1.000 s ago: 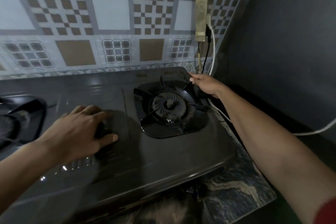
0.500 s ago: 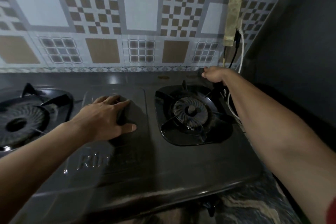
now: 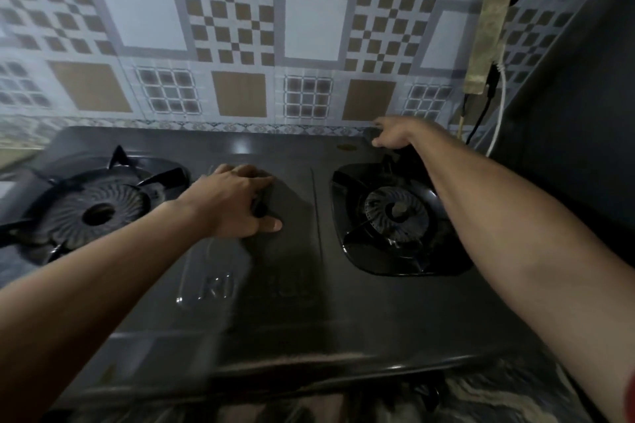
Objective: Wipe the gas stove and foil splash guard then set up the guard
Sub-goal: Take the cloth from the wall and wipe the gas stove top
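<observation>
A dark two-burner gas stove (image 3: 378, 319) fills the middle of the view. My left hand (image 3: 233, 203) lies palm down on the stove's centre panel, between the left burner (image 3: 99, 213) and the right burner (image 3: 395, 211). Its fingers curl over a small dark cloth (image 3: 260, 210), which is mostly hidden under the palm. My right hand (image 3: 398, 136) reaches over the right burner and grips the stove's back edge near the right rear corner. I cannot pick out a separate foil splash guard; a tile-patterned wall (image 3: 316, 27) rises right behind the stove.
A power strip (image 3: 488, 34) hangs on the wall at the upper right, with black and white cables (image 3: 500, 106) dropping behind the stove's right corner. A dark side wall (image 3: 584, 148) closes the right. Marbled countertop (image 3: 498, 398) shows in front of the stove.
The view has swung left, bringing the left burner into sight. My right hand has slid left along the stove's back edge. My left hand stays on the centre panel.
</observation>
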A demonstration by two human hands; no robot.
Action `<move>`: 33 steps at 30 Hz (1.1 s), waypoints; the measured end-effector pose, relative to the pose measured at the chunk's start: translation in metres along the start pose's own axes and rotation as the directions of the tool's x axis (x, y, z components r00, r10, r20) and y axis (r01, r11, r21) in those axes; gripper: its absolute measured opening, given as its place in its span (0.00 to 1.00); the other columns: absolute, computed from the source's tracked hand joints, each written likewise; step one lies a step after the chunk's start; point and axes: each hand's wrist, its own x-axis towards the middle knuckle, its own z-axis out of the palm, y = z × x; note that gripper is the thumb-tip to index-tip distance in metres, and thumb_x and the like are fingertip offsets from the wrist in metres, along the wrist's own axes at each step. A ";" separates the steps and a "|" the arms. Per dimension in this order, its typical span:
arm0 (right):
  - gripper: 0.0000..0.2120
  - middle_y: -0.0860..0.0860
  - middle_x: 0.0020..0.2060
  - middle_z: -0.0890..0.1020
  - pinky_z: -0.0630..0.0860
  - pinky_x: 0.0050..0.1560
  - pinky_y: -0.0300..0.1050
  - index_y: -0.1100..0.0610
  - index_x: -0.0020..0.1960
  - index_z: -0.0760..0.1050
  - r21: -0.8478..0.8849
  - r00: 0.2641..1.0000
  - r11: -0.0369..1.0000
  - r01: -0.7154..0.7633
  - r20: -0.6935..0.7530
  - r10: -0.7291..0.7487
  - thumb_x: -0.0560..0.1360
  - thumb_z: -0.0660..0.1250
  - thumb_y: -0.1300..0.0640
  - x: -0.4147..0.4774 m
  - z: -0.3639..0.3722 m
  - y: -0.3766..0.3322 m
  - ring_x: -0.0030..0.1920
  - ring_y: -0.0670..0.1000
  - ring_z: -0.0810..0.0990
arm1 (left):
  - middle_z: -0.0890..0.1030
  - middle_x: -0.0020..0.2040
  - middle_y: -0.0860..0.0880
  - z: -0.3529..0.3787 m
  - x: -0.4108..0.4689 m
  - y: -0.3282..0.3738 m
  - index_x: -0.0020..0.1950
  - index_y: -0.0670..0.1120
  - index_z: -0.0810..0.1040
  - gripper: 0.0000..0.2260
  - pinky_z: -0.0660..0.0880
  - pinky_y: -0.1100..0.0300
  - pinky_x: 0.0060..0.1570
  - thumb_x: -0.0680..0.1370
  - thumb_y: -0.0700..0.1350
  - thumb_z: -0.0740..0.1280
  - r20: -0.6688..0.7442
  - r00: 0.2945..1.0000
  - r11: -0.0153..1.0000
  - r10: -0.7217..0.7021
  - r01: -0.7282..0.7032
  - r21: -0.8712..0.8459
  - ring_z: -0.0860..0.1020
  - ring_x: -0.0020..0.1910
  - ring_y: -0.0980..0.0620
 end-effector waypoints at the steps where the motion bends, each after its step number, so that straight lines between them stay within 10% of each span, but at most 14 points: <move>1: 0.29 0.57 0.77 0.61 0.64 0.71 0.50 0.60 0.78 0.57 -0.026 1.000 1.000 -0.017 0.014 0.017 0.82 0.60 0.50 -0.001 0.000 0.001 0.74 0.59 0.65 | 0.63 0.77 0.52 0.001 0.000 -0.002 0.79 0.58 0.58 0.42 0.67 0.45 0.69 0.69 0.73 0.64 0.004 1.000 1.000 -0.010 0.010 -0.003 0.61 0.75 0.42; 21: 0.21 0.63 0.71 0.67 0.70 0.49 0.47 0.68 0.72 0.63 -0.093 0.998 0.995 0.047 0.039 -0.044 0.80 0.54 0.65 -0.015 0.002 -0.096 0.56 0.58 0.73 | 0.61 0.79 0.54 0.004 -0.002 -0.009 0.79 0.59 0.58 0.43 0.67 0.42 0.69 0.68 0.75 0.63 -0.007 1.000 0.999 -0.028 0.028 -0.026 0.59 0.77 0.43; 28: 0.33 0.68 0.76 0.57 0.69 0.66 0.53 0.64 0.78 0.35 0.043 0.995 0.994 0.097 -0.030 -0.096 0.81 0.53 0.66 -0.037 0.024 -0.153 0.71 0.66 0.66 | 0.63 0.78 0.52 0.009 -0.002 -0.010 0.78 0.57 0.59 0.43 0.68 0.42 0.68 0.68 0.74 0.63 -0.038 0.999 0.999 -0.015 0.013 -0.029 0.61 0.75 0.43; 33: 0.23 0.64 0.71 0.69 0.74 0.64 0.55 0.63 0.74 0.63 -0.002 0.986 0.988 0.154 -0.067 -0.154 0.79 0.58 0.66 -0.057 0.039 -0.167 0.67 0.63 0.72 | 0.77 0.61 0.45 0.007 -0.003 -0.029 0.64 0.47 0.76 0.22 0.76 0.48 0.58 0.75 0.57 0.64 -0.154 0.986 0.958 -0.056 0.010 -0.285 0.77 0.58 0.44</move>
